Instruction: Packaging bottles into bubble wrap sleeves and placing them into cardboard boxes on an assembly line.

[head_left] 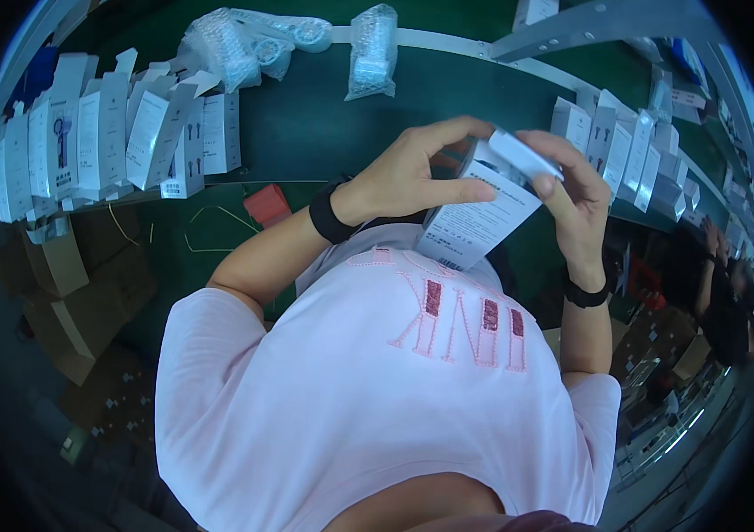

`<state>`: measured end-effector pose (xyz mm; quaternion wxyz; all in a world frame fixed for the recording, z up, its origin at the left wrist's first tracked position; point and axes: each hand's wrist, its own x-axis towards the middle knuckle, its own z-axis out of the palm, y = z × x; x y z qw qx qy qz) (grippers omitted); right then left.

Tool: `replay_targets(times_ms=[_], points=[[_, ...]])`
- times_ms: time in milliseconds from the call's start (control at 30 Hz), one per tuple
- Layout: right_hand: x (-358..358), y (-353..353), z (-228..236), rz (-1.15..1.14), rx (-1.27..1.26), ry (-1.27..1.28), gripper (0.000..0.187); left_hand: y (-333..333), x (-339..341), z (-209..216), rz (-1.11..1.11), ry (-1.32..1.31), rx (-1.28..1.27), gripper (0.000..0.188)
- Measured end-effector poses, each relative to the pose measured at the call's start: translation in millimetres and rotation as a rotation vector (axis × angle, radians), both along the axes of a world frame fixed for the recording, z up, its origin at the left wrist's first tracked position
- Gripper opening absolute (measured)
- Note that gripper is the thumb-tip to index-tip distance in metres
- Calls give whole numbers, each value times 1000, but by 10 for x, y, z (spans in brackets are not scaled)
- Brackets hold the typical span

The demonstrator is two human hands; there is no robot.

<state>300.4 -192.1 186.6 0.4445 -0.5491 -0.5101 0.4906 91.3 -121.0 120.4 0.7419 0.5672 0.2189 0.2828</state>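
Note:
A white printed carton is held tilted in front of my chest, its lid flap at the upper end. My left hand grips the carton from the left, with the thumb lying across its printed face and the fingers behind the top edge. On the other side, my right hand has its thumb and fingers bent at the flap. Whether the flap is fully tucked in cannot be made out. What the carton contains is hidden.
Several upright white cartons, some with raised flaps, line the bench's left side. More cartons stand at the right. Bubble-wrapped items lie at the far edge. A red bin and brown cardboard boxes are below. Another person is at far right.

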Motion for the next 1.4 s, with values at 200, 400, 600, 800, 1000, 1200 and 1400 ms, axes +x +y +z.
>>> replay_targets(times_ms=[200, 400, 600, 800, 1000, 1200, 1400], points=[[149, -141, 168, 58, 12, -236, 28, 47, 249, 25, -56, -28, -61, 64], [267, -213, 226, 154, 7, -456, 31, 95, 459, -68, -175, -122, -112, 55], [478, -427, 10, -106, -107, -392, 54, 247, 769, -112, -215, -12, -138, 58], [1523, -939, 653, -941, 173, -666, 49, 2015, 1570, -687, 477, 481, 205, 86], [3624, -1539, 258, -1407, 172, -1456, 55, 2491, 2946, -1264, 255, 761, 59, 87], [4269, -1749, -435, -1345, -37, -1295, 57, 2987, 2152, -2056, 539, 684, 287, 85], [4589, -1813, -1503, -1262, -221, -1190, 57, 2010, 502, -944, 557, 460, -352, 40]])
